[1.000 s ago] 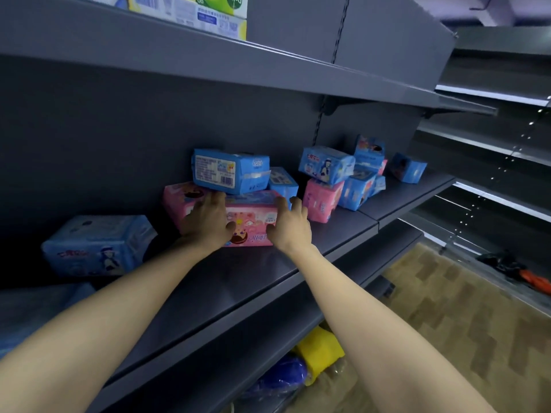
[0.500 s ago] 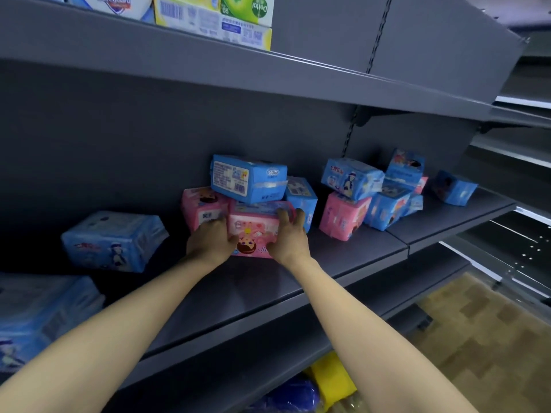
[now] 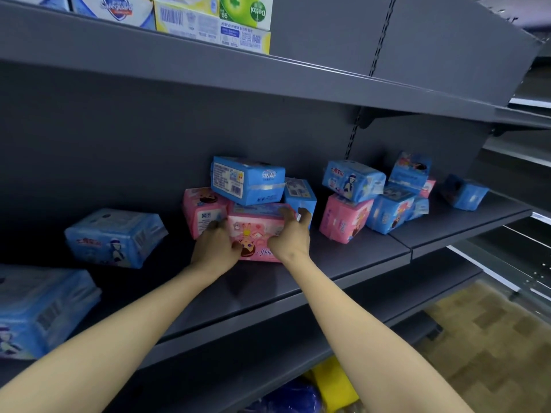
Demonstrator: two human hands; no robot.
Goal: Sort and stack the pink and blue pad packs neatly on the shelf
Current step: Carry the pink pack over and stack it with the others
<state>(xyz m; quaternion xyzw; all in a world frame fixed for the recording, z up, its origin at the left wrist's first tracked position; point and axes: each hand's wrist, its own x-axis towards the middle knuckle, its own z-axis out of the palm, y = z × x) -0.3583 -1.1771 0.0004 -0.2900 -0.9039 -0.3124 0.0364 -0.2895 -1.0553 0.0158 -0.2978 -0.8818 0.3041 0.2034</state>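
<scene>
Together, the left hand (image 3: 214, 245) and right hand (image 3: 290, 236) grip the two ends of a pink pad pack (image 3: 256, 231) on the grey shelf (image 3: 343, 263), fingers (image 3: 287, 214) curled round it. A blue pad pack (image 3: 247, 180) rests across it and a second pink pack (image 3: 201, 210).

A single wide-angle head-worn view looks forward and slightly down onto the dark grey shelf (image 3: 343, 269), near enough that the pink pad pack (image 3: 256, 231) sits at arm's length. The upper shelf (image 3: 268, 70) crosses above and the floor (image 3: 492, 338) shows lower right.
</scene>
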